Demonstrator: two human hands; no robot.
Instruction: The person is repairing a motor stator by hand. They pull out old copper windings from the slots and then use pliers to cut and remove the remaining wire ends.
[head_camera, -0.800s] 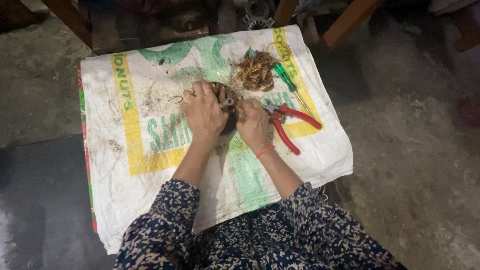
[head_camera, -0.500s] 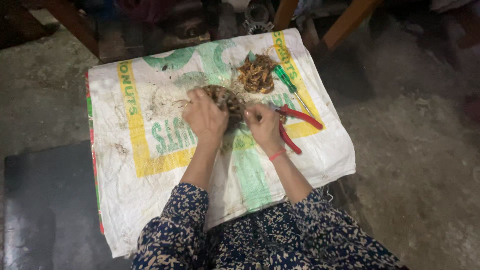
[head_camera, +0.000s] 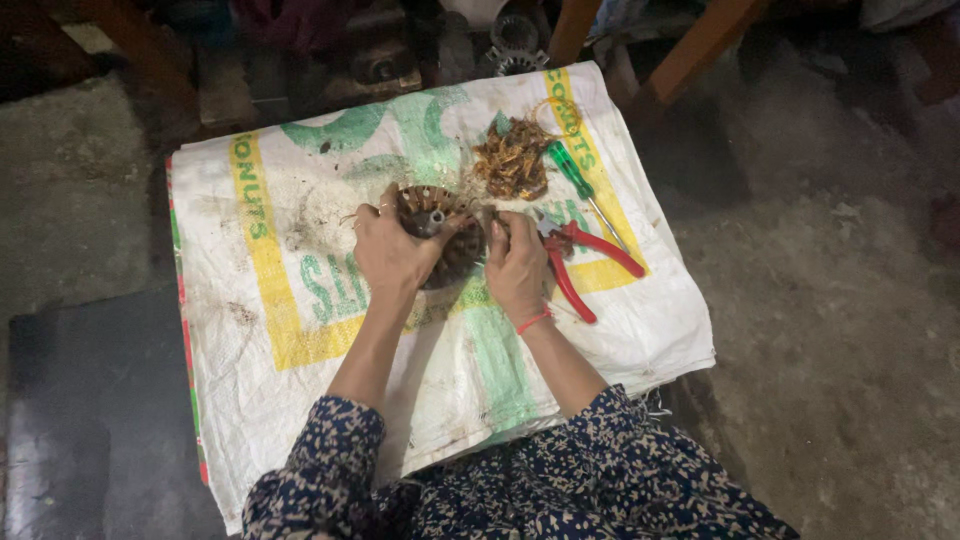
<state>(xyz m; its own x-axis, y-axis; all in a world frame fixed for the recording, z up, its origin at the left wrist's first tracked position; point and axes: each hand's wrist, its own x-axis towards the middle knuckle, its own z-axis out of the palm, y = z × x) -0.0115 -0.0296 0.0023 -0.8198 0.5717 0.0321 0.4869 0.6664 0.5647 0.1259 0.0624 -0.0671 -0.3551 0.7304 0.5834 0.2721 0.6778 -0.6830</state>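
White woven sack (head_camera: 300, 400) spread flat on floor, green and yellow printed bands, red-green edge stripe

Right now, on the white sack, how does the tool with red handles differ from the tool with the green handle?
The red-handled pliers have two handles spread apart; the green-handled screwdriver has one straight handle with a thin metal shaft. The pliers lie just beside the right hand; the screwdriver lies farther up, next to the pile of copper wire scraps. Both lie flat on the sack, and no hand holds either.

Rough workshop floor: bare concrete (head_camera: 850, 300), woven sack (head_camera: 300, 400) as mat, pliers (head_camera: 580, 260), screwdriver (head_camera: 580, 185).
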